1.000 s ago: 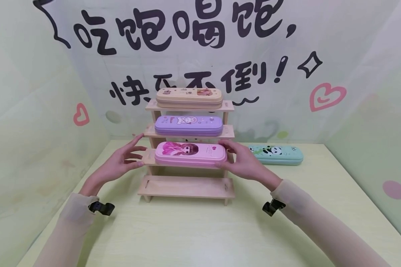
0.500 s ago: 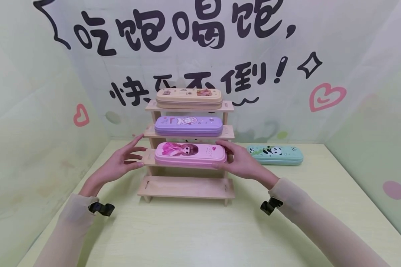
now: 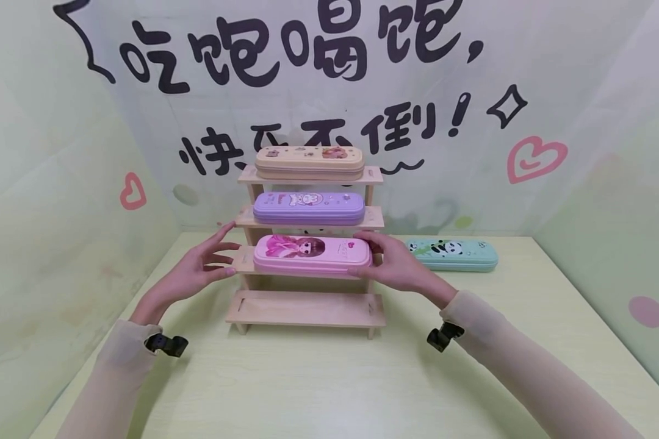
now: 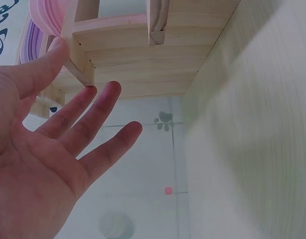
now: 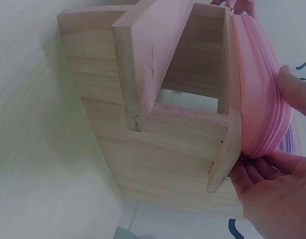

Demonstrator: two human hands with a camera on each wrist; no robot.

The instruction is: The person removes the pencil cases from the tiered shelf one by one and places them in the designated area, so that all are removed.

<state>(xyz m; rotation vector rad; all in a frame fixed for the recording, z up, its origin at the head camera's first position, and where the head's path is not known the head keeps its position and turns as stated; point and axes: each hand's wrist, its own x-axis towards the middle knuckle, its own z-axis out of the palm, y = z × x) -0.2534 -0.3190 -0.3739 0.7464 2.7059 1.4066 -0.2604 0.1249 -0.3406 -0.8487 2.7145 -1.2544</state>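
A pink zip pencil case (image 3: pixel 310 255) with a printed doll lies on the second tier from the bottom of a stepped wooden rack (image 3: pixel 307 308). My right hand (image 3: pixel 401 263) holds the case's right end, thumb along the front and fingers behind. In the right wrist view the pink case (image 5: pixel 255 89) has the thumb on its zip side and curled fingers below its end. My left hand (image 3: pixel 192 273) is at the rack's left side, fingers spread. Seen from the left wrist, the thumb and fingertips of the left hand (image 4: pixel 48 154) touch or nearly touch the wooden tiers.
Higher up the rack sit a purple pencil case (image 3: pixel 309 208) and, on the top tier, a cream pencil case (image 3: pixel 309 163). A teal panda pencil case (image 3: pixel 458 256) lies on the table (image 3: pixel 318 384) to the right. Printed cloth walls surround the table.
My right hand has shifted slightly left along the end of the pink pencil case. The left hand stays at the rack's side, and the cases look unmoved.
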